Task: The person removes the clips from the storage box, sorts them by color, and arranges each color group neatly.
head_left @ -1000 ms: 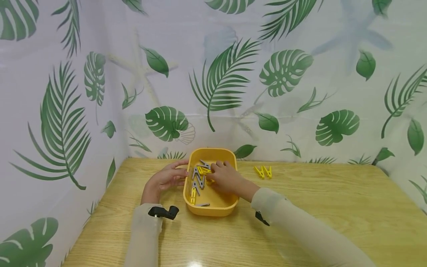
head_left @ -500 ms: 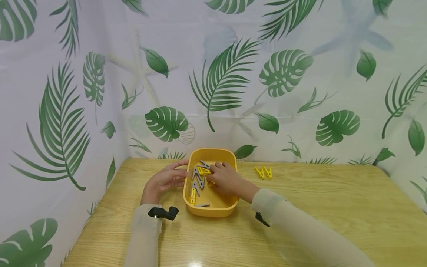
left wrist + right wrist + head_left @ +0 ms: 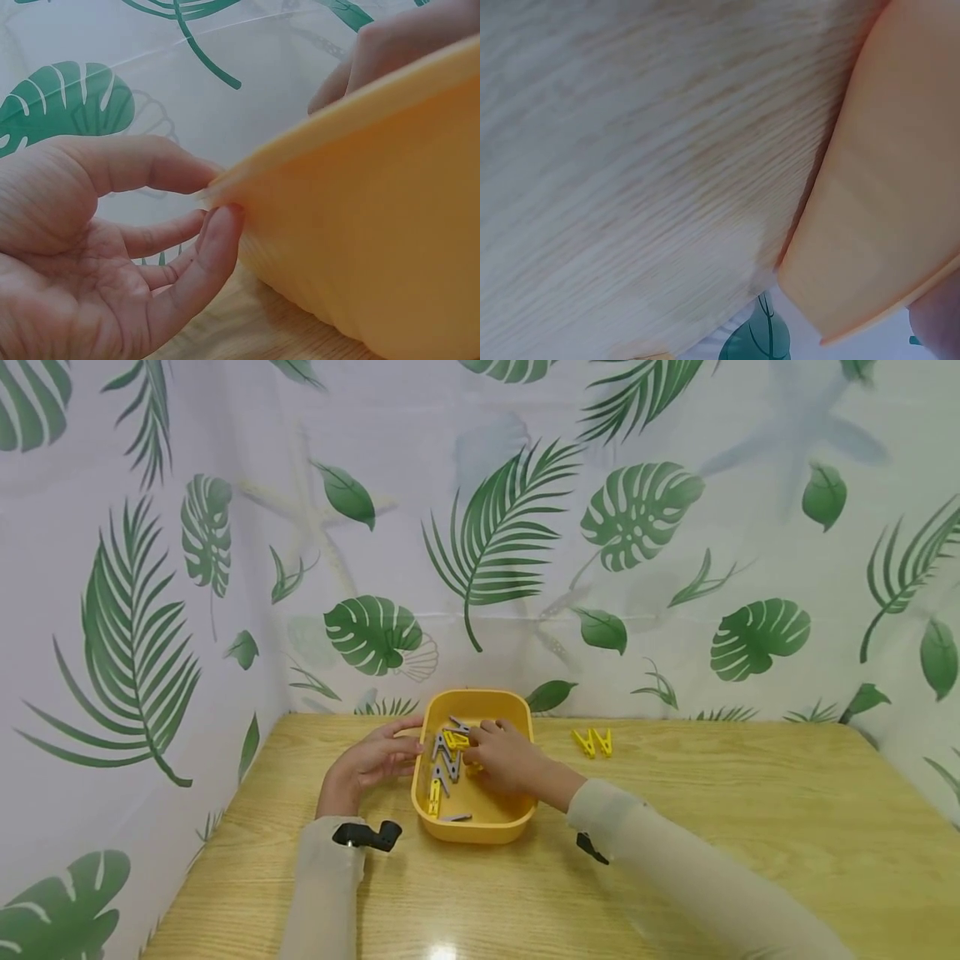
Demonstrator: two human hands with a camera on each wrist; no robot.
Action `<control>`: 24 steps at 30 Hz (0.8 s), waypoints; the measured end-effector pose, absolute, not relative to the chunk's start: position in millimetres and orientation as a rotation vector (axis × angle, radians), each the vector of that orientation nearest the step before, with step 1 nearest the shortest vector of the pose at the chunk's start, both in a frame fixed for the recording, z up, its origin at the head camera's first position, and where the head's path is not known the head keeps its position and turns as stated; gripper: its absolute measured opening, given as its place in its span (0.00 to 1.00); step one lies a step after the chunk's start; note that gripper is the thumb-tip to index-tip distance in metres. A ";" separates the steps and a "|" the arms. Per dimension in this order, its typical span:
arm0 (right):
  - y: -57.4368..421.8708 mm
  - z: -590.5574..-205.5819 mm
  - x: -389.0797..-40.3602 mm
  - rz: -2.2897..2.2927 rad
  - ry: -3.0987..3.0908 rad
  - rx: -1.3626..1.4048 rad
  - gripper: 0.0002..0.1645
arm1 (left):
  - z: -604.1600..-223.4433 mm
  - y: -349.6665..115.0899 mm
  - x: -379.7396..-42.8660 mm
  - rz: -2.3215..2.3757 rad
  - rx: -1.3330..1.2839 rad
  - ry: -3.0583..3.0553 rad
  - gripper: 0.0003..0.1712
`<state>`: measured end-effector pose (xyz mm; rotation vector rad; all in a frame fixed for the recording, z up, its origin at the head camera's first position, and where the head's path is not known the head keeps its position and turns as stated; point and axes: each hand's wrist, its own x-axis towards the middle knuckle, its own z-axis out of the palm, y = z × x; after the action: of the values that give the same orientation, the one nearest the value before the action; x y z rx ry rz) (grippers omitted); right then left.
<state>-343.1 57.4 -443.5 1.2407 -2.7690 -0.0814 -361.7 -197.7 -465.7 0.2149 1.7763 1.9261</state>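
A yellow plastic tub stands on the wooden table, holding several grey and yellow clothespins. My left hand grips its left side; in the left wrist view, the fingertips meet at the rim and outer wall. Inside the tub, my right hand reaches down with curled fingers, and a bit of a yellow clothespin shows at the fingertips, mostly covered by the hand. Beside those fingers lies another yellow clothespin, and grey clothespins are strewn along the left half. One yellow clothespin rests near the front left wall.
Two yellow clothespins lie side by side on the table, right of the tub. A leaf-patterned curtain rises behind the table and another stretch runs along its left side.
The head view has tilted slightly. Both hands stay in nearly the same places, the right still inside the tub and the left at its side.
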 end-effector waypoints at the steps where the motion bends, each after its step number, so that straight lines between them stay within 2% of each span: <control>1: 57.8 -442.8 -342.6 -0.076 -2.760 1.245 0.10 | -465.4 -197.7 -361.5 1.927 0.214 1.775 0.37; 13: 66.6 -421.3 -323.9 -0.084 -2.613 1.277 0.11 | -466.5 -196.5 -362.4 1.940 0.201 1.773 0.37; 24: 94.5 -407.1 -313.6 -0.020 -2.483 1.262 0.13 | -461.7 -196.8 -361.3 1.923 0.192 1.784 0.39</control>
<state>-313.6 94.5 -407.1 1.2617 -2.4832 -0.0203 -361.3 -196.8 -461.7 0.1917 1.7836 1.9228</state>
